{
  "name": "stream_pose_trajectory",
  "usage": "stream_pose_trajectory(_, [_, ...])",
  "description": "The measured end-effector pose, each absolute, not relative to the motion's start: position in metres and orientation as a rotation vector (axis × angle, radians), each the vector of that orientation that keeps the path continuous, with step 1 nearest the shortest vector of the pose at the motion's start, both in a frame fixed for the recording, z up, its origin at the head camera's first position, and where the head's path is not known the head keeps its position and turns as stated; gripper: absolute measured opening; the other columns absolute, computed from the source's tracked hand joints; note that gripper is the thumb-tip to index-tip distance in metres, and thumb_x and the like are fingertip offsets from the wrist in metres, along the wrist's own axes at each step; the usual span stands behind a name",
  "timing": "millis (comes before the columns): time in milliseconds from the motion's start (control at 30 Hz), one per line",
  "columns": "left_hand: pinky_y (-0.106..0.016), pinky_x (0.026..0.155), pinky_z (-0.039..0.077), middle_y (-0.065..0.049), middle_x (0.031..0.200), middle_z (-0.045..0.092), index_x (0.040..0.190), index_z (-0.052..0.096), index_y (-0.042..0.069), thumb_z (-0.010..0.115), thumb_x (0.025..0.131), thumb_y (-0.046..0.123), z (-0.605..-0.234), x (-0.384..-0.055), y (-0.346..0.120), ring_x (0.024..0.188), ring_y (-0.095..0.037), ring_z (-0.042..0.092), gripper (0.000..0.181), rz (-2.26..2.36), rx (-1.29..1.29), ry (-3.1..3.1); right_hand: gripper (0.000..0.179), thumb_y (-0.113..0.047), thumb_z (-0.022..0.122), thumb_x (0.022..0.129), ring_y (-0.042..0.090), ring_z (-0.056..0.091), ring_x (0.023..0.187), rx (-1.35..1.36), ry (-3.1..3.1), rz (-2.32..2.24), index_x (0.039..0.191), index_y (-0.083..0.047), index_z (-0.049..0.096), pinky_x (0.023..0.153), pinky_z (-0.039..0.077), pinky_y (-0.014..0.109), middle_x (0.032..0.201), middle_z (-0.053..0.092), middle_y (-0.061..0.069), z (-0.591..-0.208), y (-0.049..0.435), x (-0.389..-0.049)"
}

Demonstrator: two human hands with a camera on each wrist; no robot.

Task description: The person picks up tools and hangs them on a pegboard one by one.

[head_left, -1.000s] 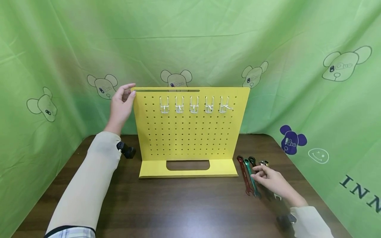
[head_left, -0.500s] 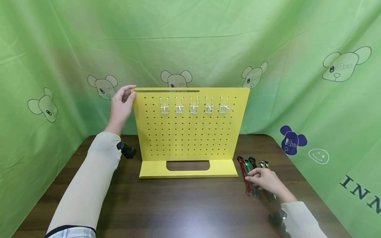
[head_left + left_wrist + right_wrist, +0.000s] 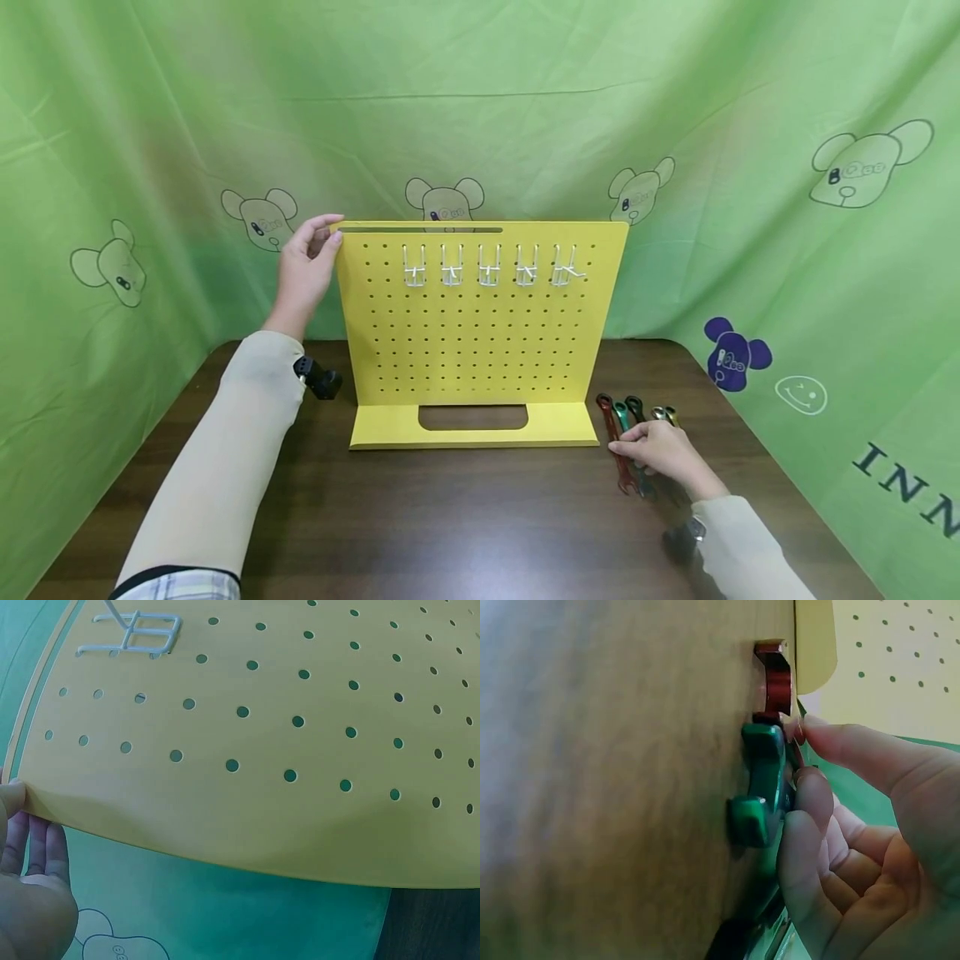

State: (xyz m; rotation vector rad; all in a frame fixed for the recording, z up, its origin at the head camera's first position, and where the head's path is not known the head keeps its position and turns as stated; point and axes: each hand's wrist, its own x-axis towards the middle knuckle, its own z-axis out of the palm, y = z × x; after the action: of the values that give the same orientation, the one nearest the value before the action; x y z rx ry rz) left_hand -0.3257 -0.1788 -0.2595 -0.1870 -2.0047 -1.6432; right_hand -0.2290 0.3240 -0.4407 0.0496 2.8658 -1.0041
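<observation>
My left hand (image 3: pixel 302 260) holds the upper left corner of a yellow pegboard (image 3: pixel 480 342); in the left wrist view the thumb lies on its front and the fingers behind. Over at the right, my right hand (image 3: pixel 666 452) pinches the shaft of a red combination wrench (image 3: pixel 778 686) between thumb and index finger. This wrench lies on the table beside the pegboard's base. Next to it is a green wrench (image 3: pixel 765 784), partly under the hand. A black wrench (image 3: pixel 634 406), a silver wrench (image 3: pixel 658 413) and a gold-coloured wrench (image 3: pixel 672 415) show mainly their ring ends; the hand covers the rest.
Several white wire hooks (image 3: pixel 490 271) form a row along the pegboard's upper part. The board stands on a flat yellow base (image 3: pixel 472 438) with a cutout, on a dark wooden table (image 3: pixel 435 525). Green printed cloth (image 3: pixel 525 108) hangs behind and at both sides.
My right hand has moved left and slightly down over the wrenches, from beside the green one to the red one, its thumb and finger closing there. The left hand stays at the corner.
</observation>
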Motion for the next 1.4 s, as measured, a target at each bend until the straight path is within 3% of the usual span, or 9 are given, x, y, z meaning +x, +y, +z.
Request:
stream_pose_trajectory(300, [-0.024,0.080,0.044,0.001,0.104,0.058,0.131,0.065,0.015,0.059,0.103,0.019,-0.259,-0.325,-0.179,0.092,-0.011,0.052,0.029,-1.640,-0.176,-2.011,0.033,-0.035,0.077,0.087,0.015,0.063,0.060,0.048,2.879,-0.889,0.075,-0.005,0.074,0.056,0.055,0.032,0.065,0.065,0.002,-0.441,0.324,-0.238])
stream_pose_trajectory(667, [-0.024,0.080,0.044,0.001,0.105,0.059,0.131,0.065,0.015,0.060,0.102,0.020,-0.261,-0.328,-0.180,0.091,-0.011,0.053,0.030,-1.643,-0.168,-2.005,0.046,-0.034,0.075,0.086,0.014,0.056,0.052,0.079,2.907,-0.817,0.052,-0.014,0.051,0.051,0.046,0.030,0.051,0.055,-0.001,-0.444,0.322,-0.240])
stream_pose_trajectory(1167, [-0.023,0.078,0.043,0.002,0.103,0.057,0.132,0.064,0.014,0.059,0.103,0.020,-0.261,-0.326,-0.179,0.088,-0.010,0.050,0.030,-1.614,-0.172,-2.019,0.045,-0.031,0.075,0.086,0.011,0.050,0.050,0.074,2.856,-0.878,0.054,-0.016,0.048,0.050,0.046,0.027,0.052,0.052,-0.002,-0.441,0.324,-0.240])
stream_pose_trajectory(1267, [-0.023,0.078,0.043,0.002,0.103,0.057,0.132,0.065,0.014,0.059,0.103,0.020,-0.261,-0.326,-0.180,0.089,-0.010,0.051,0.030,-1.616,-0.173,-2.018,0.041,-0.029,0.075,0.087,0.012,0.052,0.052,0.068,2.852,-0.905,0.057,-0.013,0.052,0.051,0.048,0.028,0.054,0.054,-0.002,-0.441,0.325,-0.240])
stream_pose_trajectory(1400, [-0.023,0.079,0.043,0.001,0.105,0.058,0.132,0.065,0.015,0.059,0.103,0.021,-0.261,-0.327,-0.180,0.090,-0.011,0.052,0.030,-1.620,-0.172,-2.017,0.026,-0.024,0.074,0.089,0.014,0.057,0.057,0.052,2.837,-0.974,0.073,-0.006,0.065,0.053,0.053,0.030,0.061,0.057,0.001,-0.439,0.325,-0.239])
